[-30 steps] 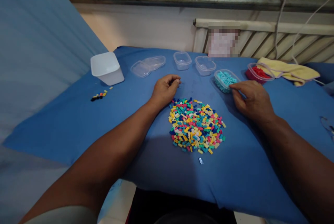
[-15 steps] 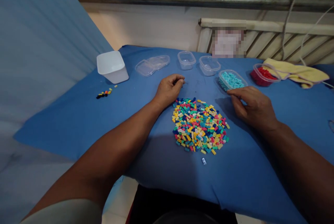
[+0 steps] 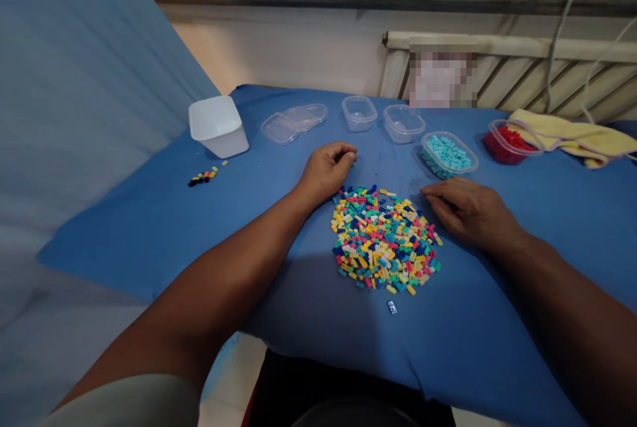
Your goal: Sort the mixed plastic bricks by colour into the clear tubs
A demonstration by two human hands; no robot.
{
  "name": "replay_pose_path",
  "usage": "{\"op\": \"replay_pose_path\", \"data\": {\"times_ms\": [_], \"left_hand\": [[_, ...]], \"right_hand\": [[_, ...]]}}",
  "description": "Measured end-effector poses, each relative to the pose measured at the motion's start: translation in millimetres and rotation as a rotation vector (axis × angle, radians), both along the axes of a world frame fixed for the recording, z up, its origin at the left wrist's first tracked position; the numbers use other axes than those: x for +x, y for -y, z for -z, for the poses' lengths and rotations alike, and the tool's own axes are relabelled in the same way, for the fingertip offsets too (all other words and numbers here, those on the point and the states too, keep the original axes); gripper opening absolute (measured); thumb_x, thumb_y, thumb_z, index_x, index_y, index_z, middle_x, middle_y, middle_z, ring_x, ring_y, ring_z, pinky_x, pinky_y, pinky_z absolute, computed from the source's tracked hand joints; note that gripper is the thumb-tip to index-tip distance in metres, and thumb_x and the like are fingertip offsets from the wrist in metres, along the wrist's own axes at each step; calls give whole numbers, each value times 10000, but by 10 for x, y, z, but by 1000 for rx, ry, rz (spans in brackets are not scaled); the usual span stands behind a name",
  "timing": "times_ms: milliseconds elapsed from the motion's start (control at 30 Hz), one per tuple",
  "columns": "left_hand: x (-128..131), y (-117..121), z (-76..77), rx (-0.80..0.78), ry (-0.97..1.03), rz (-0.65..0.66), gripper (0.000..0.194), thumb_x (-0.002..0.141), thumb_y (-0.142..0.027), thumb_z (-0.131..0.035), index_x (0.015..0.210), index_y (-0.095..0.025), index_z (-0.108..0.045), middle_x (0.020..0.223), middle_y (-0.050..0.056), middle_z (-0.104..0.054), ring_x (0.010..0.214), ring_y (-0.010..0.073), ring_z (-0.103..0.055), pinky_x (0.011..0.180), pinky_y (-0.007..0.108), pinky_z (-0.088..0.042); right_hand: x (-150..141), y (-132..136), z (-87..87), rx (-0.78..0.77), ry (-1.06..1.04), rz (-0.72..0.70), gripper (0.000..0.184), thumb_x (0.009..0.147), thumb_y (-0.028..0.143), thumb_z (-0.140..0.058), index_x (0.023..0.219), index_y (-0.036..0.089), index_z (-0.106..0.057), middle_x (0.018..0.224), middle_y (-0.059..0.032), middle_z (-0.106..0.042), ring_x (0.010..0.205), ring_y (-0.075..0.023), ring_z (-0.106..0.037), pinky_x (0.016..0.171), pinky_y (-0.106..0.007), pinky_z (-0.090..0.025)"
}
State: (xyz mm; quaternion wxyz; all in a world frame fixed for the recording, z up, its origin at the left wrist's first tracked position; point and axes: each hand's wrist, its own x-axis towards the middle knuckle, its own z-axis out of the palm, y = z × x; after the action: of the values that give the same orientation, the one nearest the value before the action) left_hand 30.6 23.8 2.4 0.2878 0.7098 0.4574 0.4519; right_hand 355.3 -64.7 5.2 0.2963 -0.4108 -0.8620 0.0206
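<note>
At the far left a pale blue curtain point(image 3: 89, 82) slopes down beside the table, whose blue cloth point(image 3: 199, 235) runs toward the wall. Near it stands a white plastic tub point(image 3: 223, 125), with a small cluster of black, yellow and orange pieces point(image 3: 207, 176) lying just on its near side. Next, to the right, some clear plastic lids point(image 3: 293, 122) lie flat and overlapping. The person's left hand point(image 3: 328, 168) is between those lids and the brick pile, just off the pile's far left edge; its fingers are curled with the thumb close to them, and I cannot tell whether anything is in that grip. Beyond it, at the far side, sit two clear plastic boxes point(image 3: 359, 125). The pile of mixed toy bricks point(image 3: 385, 241), yellow, green, pink, blue and white, spreads between the two hands, and one glittery brick point(image 3: 393, 307) lies apart on its near side. The right hand point(image 3: 470, 215) is just right of the pile's far part, fingers bent together and thumb narrow against them; I cannot make out anything between the tips. Just beyond that hand is a box of turquoise bricks point(image 3: 448, 152). Farther right stands a box of red bricks point(image 3: 515, 138), right beside a yellow cloth point(image 3: 572, 135) near the radiator point(image 3: 522, 44).
</note>
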Motion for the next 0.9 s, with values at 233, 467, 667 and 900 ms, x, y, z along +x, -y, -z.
{"op": "replay_pose_path", "data": {"times_ms": [233,467,667,900], "left_hand": [[-6,-15,28,13,-1,15,217,1000,-260,-638,1098,-160,-803,1023,60,-816,969,207,-748,908,342,-559],[-8,-18,44,7,3,25,219,996,-256,-635,1093,-149,-800,1030,70,-815,965,200,-746,930,348,-559],[-9,-31,55,-17,-21,20,237,985,-284,-647,1105,-148,-800,1057,69,-813,992,212,-743,930,350,-558],[75,163,-66,-114,-82,125,353,1017,-271,-603,1303,-122,-746,1298,123,-768,1190,240,-709,1105,403,-543]], "right_hand": [[11,-7,7,21,11,-6,229,1031,259,-605,1132,253,-811,1022,-93,-854,927,-310,-805,850,-470,-630],[19,-19,21,29,27,-1,236,1048,269,-591,1137,251,-808,1017,-88,-855,922,-302,-806,844,-461,-631],[30,-24,37,39,38,-22,242,1051,242,-596,1153,221,-814,1016,-96,-852,923,-299,-804,836,-441,-631],[10,-25,32,61,46,-30,248,1063,235,-581,1141,226,-816,1021,-90,-858,911,-294,-807,815,-429,-629]]}}
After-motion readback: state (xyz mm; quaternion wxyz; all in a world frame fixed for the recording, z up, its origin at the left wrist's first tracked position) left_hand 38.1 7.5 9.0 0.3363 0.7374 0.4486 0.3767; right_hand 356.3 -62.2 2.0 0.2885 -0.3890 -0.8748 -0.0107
